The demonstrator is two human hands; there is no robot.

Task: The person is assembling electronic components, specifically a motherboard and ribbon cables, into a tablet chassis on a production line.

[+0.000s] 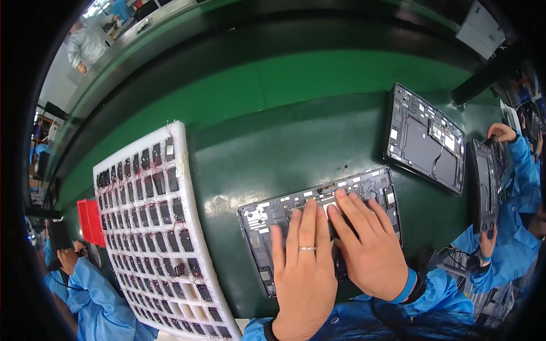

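Touching, with flat, loosely spread left hand (305, 278) and right hand (371, 250), dark-grey rectangular electronics casing (261, 245) by near edge of green table (219, 165).

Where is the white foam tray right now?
In the head view, the foam tray is on the person's left, between the red bin and the open device under the left hand and right hand.
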